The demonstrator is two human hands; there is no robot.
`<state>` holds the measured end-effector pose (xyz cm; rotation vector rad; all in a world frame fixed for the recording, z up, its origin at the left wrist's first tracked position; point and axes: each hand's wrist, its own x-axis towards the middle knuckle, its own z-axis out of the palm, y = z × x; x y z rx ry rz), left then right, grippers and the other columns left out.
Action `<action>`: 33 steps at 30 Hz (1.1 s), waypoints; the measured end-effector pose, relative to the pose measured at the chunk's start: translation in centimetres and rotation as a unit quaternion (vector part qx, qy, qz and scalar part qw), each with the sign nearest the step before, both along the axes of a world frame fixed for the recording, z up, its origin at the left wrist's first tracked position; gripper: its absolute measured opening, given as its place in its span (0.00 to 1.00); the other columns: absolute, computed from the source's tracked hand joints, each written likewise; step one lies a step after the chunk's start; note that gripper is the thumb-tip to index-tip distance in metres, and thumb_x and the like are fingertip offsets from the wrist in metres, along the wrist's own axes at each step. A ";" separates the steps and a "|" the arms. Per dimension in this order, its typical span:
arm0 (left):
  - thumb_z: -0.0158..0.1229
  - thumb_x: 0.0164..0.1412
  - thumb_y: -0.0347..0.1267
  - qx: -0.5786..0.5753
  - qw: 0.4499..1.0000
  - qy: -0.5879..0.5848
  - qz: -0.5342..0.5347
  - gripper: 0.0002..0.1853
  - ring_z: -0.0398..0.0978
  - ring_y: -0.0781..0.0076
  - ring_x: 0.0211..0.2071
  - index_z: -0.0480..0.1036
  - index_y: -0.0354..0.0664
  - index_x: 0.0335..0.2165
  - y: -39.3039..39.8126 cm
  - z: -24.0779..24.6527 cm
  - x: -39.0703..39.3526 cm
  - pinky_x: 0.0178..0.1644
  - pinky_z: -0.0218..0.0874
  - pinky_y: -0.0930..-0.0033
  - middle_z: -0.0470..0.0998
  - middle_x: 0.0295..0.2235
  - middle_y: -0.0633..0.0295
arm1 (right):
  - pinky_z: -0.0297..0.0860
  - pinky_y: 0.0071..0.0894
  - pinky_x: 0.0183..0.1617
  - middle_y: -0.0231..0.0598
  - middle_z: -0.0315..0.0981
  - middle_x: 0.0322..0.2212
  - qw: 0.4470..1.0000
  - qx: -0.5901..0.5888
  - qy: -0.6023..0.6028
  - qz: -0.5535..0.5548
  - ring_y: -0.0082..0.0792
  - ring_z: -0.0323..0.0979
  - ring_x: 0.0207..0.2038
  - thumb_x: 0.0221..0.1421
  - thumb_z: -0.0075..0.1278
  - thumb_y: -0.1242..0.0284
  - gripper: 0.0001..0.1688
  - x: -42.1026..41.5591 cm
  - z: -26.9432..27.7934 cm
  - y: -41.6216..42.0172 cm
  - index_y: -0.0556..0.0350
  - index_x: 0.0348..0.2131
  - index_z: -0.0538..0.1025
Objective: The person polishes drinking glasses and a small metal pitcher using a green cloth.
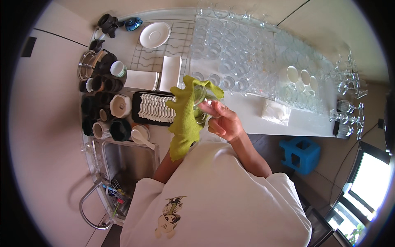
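Observation:
My right hand (226, 122) grips a clear glass vessel (205, 100) by its side, the thumb and fingers around it. A yellow-green cloth (185, 123) drapes over my left hand and covers it, with only the forearm showing below. The cloth lies around the left side and far edge of the glass, touching it. What the covered fingers do under the cloth is hidden. Just left of the cloth is a black tray (135, 108) with a row of wavy white pieces (155, 108). Past the glass stand rows of clear glasses (229, 81) on the counter.
White rectangular dishes (170, 72) and a saucer (155, 35) rest on a wire rack (145, 58). Dark cups and pots crowd the left, above a steel sink (129, 157) with a faucet (83, 205). Right are white cups (292, 74), a plastic packet (276, 112) and a blue stool (302, 154).

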<state>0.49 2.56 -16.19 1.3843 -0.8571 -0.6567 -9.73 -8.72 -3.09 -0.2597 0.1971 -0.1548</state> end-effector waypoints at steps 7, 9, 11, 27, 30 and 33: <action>0.55 0.51 0.28 -0.058 0.936 0.317 -0.144 0.22 0.73 0.62 0.34 0.60 0.32 0.45 -0.7 12.7 1.7 0.35 0.66 0.66 0.71 0.38 0.51 | 0.46 0.17 0.14 0.31 0.70 0.44 0.990 0.100 -0.082 -0.050 0.16 0.45 0.08 0.62 0.32 0.58 0.20 -0.8 -0.6 1.4 0.47 0.44 0.68; 0.52 0.53 0.33 0.000 0.987 0.120 -0.105 0.21 0.72 0.60 0.35 0.61 0.31 0.43 -0.5 11.4 1.4 0.35 0.65 0.65 0.71 0.36 0.49 | 0.46 0.17 0.14 0.32 0.70 0.43 0.987 0.118 -0.086 -0.068 0.16 0.45 0.08 0.62 0.31 0.58 0.21 -1.2 -0.9 1.8 0.48 0.44 0.69; 0.52 0.51 0.38 0.046 0.998 -0.015 -0.029 0.23 0.71 0.58 0.35 0.63 0.31 0.41 -1.9 18.5 0.5 0.35 0.63 0.64 0.70 0.34 0.48 | 0.46 0.17 0.14 0.33 0.70 0.43 0.985 0.107 -0.115 -0.071 0.16 0.46 0.07 0.62 0.31 0.57 0.21 -1.4 -0.7 1.9 0.49 0.43 0.69; 0.59 0.33 0.40 0.171 0.687 -0.685 -0.172 0.27 0.66 0.65 0.28 0.67 0.33 0.34 -5.6 20.6 -2.7 0.26 0.56 0.67 0.65 0.27 0.58 | 0.42 0.16 0.10 0.39 0.76 0.32 0.983 -0.037 0.001 -0.179 0.14 0.45 0.05 0.58 0.41 0.67 0.12 -8.3 3.1 0.7 0.51 0.29 0.74; 0.60 0.33 0.41 0.228 0.654 -0.703 -0.158 0.29 0.64 0.72 0.26 0.66 0.35 0.36 -6.8 20.8 -3.9 0.24 0.54 0.67 0.64 0.29 0.59 | 0.43 0.16 0.10 0.44 0.75 0.35 0.974 -0.129 0.031 -0.185 0.15 0.47 0.05 0.60 0.38 0.66 0.12 -9.2 3.4 0.1 0.50 0.30 0.72; 0.61 0.33 0.39 0.173 0.825 -0.519 -0.139 0.29 0.65 0.72 0.26 0.66 0.35 0.37 -7.2 20.5 -4.4 0.25 0.55 0.68 0.65 0.29 0.60 | 0.42 0.17 0.09 0.44 0.76 0.33 0.955 -0.197 0.090 -0.202 0.14 0.46 0.04 0.59 0.41 0.67 0.12 -9.6 4.9 -0.4 0.52 0.30 0.75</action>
